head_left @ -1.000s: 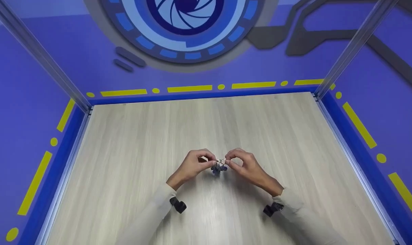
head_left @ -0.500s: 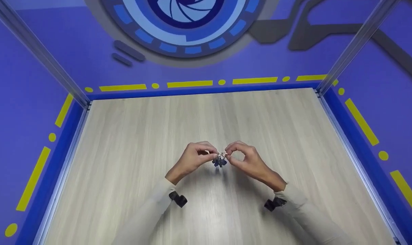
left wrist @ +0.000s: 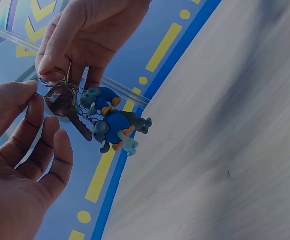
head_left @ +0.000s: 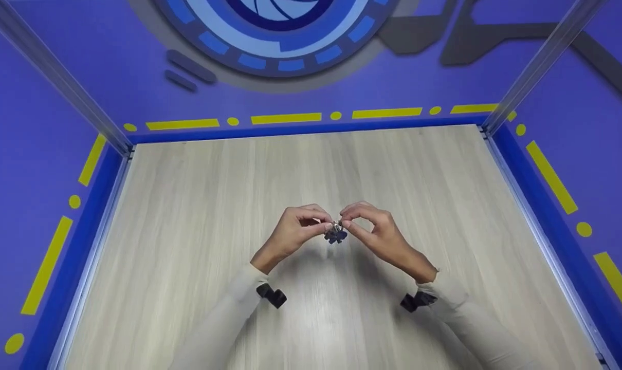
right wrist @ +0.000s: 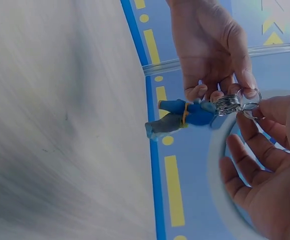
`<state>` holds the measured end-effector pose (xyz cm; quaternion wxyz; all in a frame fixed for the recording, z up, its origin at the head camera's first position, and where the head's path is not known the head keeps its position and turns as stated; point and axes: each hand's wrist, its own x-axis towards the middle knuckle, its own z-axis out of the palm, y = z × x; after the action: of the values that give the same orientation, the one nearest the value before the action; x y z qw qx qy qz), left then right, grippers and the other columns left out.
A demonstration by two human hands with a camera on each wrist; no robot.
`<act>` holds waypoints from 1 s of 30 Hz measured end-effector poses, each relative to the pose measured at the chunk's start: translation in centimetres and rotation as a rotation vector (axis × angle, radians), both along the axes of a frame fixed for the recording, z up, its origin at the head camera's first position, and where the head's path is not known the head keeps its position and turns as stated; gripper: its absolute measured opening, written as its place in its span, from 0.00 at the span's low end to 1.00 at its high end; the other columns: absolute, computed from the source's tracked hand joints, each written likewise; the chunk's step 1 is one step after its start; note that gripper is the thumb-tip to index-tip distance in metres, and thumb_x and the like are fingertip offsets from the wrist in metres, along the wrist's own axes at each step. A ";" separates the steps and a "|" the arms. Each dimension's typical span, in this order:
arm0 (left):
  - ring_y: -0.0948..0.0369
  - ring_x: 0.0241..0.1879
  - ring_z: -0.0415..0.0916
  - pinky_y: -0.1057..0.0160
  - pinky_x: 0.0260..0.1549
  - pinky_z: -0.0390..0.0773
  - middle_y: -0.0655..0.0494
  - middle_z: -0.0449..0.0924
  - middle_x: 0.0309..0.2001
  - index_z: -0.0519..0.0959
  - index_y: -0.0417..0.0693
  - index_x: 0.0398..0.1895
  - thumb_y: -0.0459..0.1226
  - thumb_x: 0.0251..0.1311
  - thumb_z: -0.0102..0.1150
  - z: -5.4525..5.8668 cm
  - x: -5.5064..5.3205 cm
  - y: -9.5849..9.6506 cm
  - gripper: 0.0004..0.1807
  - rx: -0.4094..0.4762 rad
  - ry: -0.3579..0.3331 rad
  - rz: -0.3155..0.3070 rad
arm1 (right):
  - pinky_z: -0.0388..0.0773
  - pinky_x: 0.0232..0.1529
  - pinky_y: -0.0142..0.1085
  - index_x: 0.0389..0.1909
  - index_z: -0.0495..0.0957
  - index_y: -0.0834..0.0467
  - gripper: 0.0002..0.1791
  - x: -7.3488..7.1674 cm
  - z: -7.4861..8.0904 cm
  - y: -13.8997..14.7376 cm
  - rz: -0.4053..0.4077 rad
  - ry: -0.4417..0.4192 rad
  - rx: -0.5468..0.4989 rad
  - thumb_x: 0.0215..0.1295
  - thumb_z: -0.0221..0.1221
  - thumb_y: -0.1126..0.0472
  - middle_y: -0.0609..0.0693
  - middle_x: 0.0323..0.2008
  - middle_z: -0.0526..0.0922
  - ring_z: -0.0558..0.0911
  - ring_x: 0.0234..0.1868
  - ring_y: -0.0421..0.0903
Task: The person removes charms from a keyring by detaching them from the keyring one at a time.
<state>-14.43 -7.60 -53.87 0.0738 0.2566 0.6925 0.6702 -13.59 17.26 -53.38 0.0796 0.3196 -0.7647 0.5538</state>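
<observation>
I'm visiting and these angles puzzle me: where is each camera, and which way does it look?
Head: on the person's head, looking forward and down at the table; both sleeves, left hand and right hand show.
Left wrist: on that wrist, looking at a key and blue charms; left hand near, right hand beyond.
Right wrist: on that wrist, looking at metal rings; right hand near, left hand beyond.
Shared: both wrist views show both hands and a blue charm.

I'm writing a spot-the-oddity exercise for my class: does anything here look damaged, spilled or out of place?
Nothing stands out. The left hand and right hand pinch the rings; the key and charms hang there with no visible damage. Whether the chains are tangled, I can't tell.
</observation>
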 end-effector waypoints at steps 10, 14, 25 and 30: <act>0.59 0.43 0.82 0.55 0.48 0.82 0.59 0.89 0.41 0.91 0.47 0.42 0.37 0.74 0.71 1.2 -1.0 0.4 0.03 -0.159 0.035 0.032 | 0.79 0.63 0.34 0.40 0.86 0.60 0.05 -0.6 1.0 -0.1 -0.037 0.130 0.083 0.72 0.69 0.73 0.52 0.45 0.90 0.87 0.53 0.56; 0.60 0.44 0.81 0.54 0.48 0.82 0.62 0.88 0.40 0.91 0.51 0.42 0.39 0.75 0.71 1.5 -1.5 0.6 0.04 -0.208 0.037 0.031 | 0.80 0.61 0.35 0.41 0.86 0.60 0.05 -0.8 1.1 0.0 -0.050 0.162 0.126 0.72 0.69 0.73 0.52 0.45 0.89 0.87 0.54 0.55; 0.62 0.43 0.82 0.59 0.45 0.83 0.62 0.88 0.41 0.91 0.49 0.43 0.38 0.76 0.69 2.0 -1.6 1.1 0.05 -0.195 0.027 0.003 | 0.80 0.60 0.35 0.40 0.86 0.59 0.05 -0.9 0.8 0.2 -0.060 0.159 0.124 0.72 0.70 0.72 0.52 0.47 0.89 0.87 0.54 0.55; 0.60 0.43 0.82 0.57 0.44 0.83 0.58 0.89 0.41 0.92 0.49 0.42 0.39 0.76 0.70 1.7 -1.6 0.9 0.05 -0.137 0.028 -0.008 | 0.79 0.63 0.36 0.41 0.86 0.58 0.06 -0.8 0.8 0.2 -0.046 0.146 0.113 0.72 0.69 0.73 0.53 0.46 0.90 0.87 0.55 0.55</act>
<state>-16.01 -6.69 -52.17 0.0839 0.2630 0.7368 0.6172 -14.43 17.47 -52.58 0.1297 0.3458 -0.7940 0.4829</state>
